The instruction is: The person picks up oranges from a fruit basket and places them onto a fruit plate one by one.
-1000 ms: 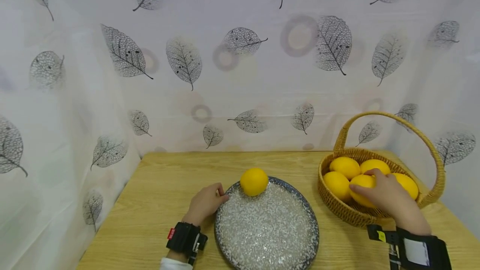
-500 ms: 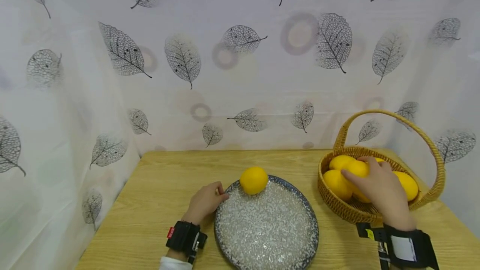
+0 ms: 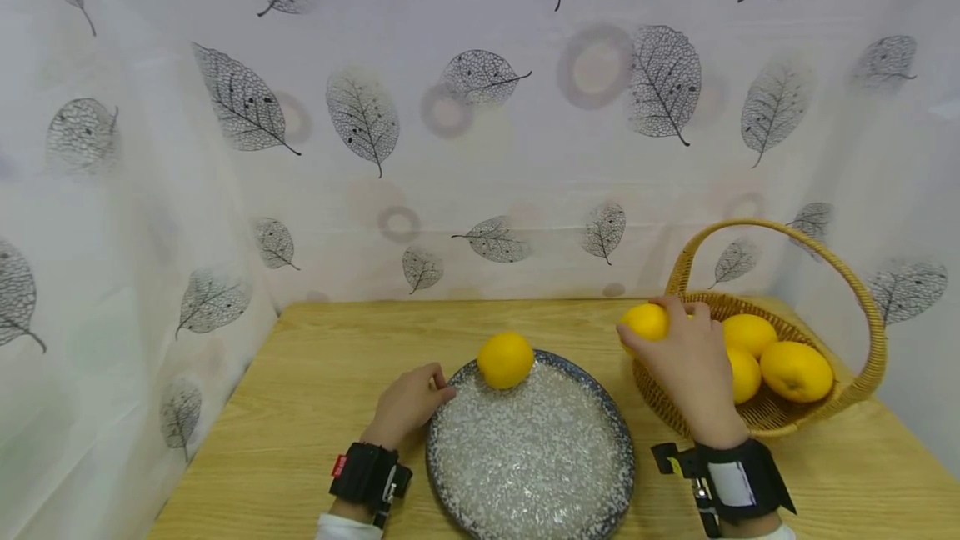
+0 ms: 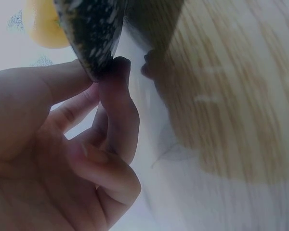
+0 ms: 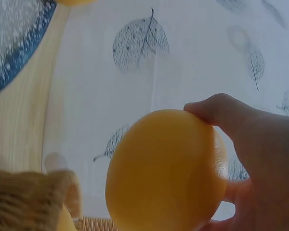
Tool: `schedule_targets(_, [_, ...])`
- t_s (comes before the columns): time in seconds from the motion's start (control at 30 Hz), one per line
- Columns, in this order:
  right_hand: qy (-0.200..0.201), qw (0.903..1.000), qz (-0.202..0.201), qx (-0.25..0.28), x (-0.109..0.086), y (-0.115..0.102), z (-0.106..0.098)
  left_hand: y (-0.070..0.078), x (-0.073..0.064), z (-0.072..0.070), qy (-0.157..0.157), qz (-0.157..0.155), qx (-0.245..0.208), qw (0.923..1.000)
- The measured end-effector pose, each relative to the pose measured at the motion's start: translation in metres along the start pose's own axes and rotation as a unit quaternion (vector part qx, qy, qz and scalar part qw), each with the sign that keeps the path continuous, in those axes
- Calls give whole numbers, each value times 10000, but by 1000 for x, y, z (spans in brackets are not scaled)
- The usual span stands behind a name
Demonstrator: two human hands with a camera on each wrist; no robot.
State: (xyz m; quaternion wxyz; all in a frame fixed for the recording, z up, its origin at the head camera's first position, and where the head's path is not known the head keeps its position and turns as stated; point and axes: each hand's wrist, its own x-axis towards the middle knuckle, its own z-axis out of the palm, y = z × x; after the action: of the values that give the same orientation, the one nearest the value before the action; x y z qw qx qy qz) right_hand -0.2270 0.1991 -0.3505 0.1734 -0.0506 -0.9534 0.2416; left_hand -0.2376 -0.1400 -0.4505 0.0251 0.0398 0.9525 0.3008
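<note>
Fruit (image 3: 645, 322), smooth and yellow, is gripped by the right hand (image 3: 688, 361), right of the plate (image 3: 532, 461); a slack hold could drop it. The left hand (image 3: 407, 401) pinches the plate's left rim; tilting might roll off the second fruit (image 3: 506, 360) at its far edge.

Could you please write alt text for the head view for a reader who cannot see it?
A right hand holds a yellow fruit at the left side of a basket containing more fruit. The left hand pinches the edge of a speckled plate on a wooden table; another fruit sits at the plate's far edge.
</note>
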Motion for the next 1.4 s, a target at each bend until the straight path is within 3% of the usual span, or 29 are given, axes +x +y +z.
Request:
schedule_targets(0.47, [-192,9992,-242,251,-7,-29,55,3,0,-3,-34,-64,36,10000])
schedule_targets(0.73, [-666,9977,-142,-31,-16,-40,86,1,0,1,-19,-72,54,10000])
schedule_targets(0.83, [-651,9960,-280,-549,-21,-41,92,1,0,1,-33,-68,52,10000])
schedule_targets(0.97, [-337,9909,-612,-1148,-25,-39,101,1,1,1,-39,-31,69,10000])
schedule_targets(1.1, [-148,9898,-729,-1212,-25,-37,105,1,2,-1,-8,16,101,9999])
schedule_targets(1.4, [-546,9909,-703,-1007,-24,-36,97,3,2,0,-14,-17,49,10000])
